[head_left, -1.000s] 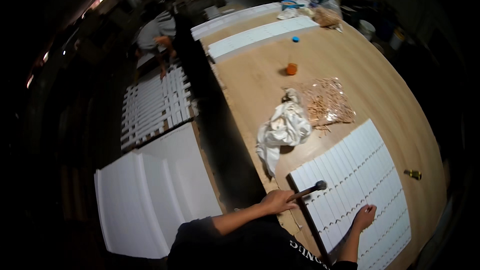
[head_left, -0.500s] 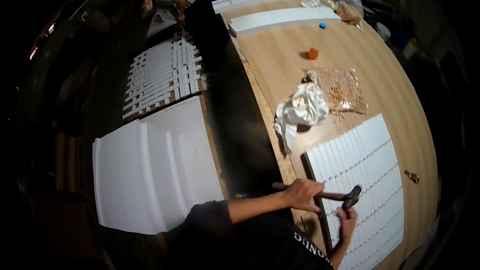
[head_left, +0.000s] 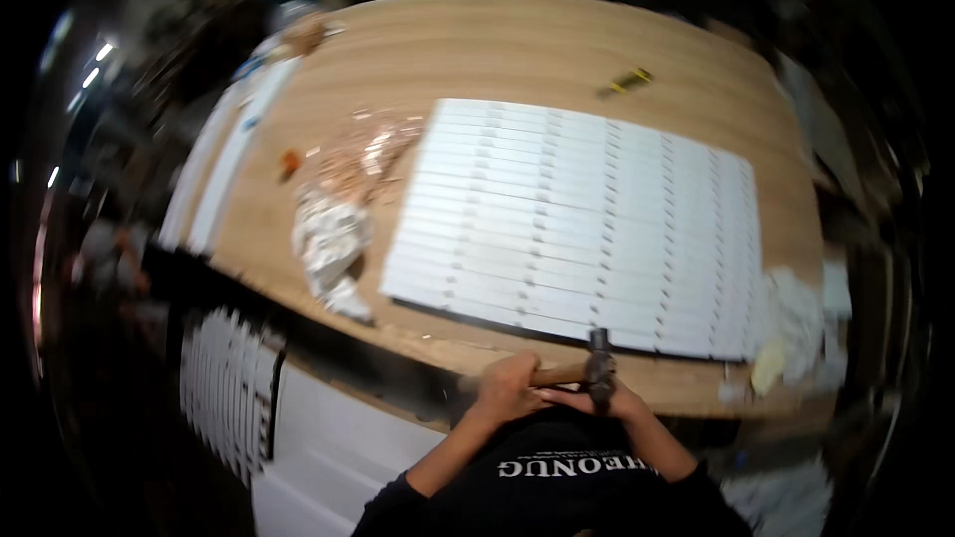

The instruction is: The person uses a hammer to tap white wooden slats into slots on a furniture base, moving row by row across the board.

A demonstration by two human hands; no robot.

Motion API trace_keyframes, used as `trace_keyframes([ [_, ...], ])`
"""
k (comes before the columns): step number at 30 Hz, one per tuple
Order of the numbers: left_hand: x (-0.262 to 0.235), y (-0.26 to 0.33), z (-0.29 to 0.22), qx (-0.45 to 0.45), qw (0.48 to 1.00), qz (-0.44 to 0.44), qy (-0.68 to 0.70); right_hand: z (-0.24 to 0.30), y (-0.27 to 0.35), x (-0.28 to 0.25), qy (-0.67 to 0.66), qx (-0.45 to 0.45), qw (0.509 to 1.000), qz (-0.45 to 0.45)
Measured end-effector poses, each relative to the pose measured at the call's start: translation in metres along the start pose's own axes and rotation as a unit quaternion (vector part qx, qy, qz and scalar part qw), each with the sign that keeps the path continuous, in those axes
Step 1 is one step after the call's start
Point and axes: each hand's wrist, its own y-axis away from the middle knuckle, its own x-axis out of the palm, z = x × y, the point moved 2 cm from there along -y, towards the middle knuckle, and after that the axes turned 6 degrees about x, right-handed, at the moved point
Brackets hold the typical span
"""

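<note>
My left hand (head_left: 509, 388) is closed round the wooden handle of a hammer (head_left: 600, 368), held in front of my body at the table's near edge. Its dark metal head stands at the right end of the handle. Just behind that head is my right hand (head_left: 625, 400), its fingers reaching left under the handle and meeting my left fingers. They look pressed together; what they hold, if anything, is hidden. Beyond my hands lies a block of white strips (head_left: 577, 229) side by side, with rows of small dark holes or notches across them.
A clear bag of small wooden dowels (head_left: 363, 154) and a crumpled white cloth (head_left: 331, 239) lie left of the strips. An orange-capped bottle (head_left: 289, 163) is farther left. A yellow-black cutter (head_left: 629, 82) lies beyond. Crumpled white material (head_left: 793, 323) sits at the right end.
The view has swung to the right, so the table now lies across it. My hands and the hammer have come off the white strips, back towards my body, and the hands have drawn together.
</note>
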Motion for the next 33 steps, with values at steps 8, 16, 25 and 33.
trace_keyframes([
  [8, 0.012, -0.011, -0.035, 0.032, 0.993, 0.102, 0.046, -0.055, -0.009, 0.015, -0.263, -0.098, 0.941, 0.19],
  [16, -0.011, -0.003, -0.005, -0.205, 0.96, 0.081, 0.172, -0.074, -0.022, -0.042, -0.375, -0.121, 0.914, 0.099],
  [25, -0.022, -0.071, 0.056, -0.239, 0.968, -0.019, 0.078, -0.049, -0.108, -0.164, 0.182, -0.095, 0.853, -0.48],
  [33, -0.006, -0.139, 0.079, -0.178, 0.983, -0.049, -0.025, -0.065, -0.126, -0.163, 0.296, -0.016, 0.842, -0.45],
])
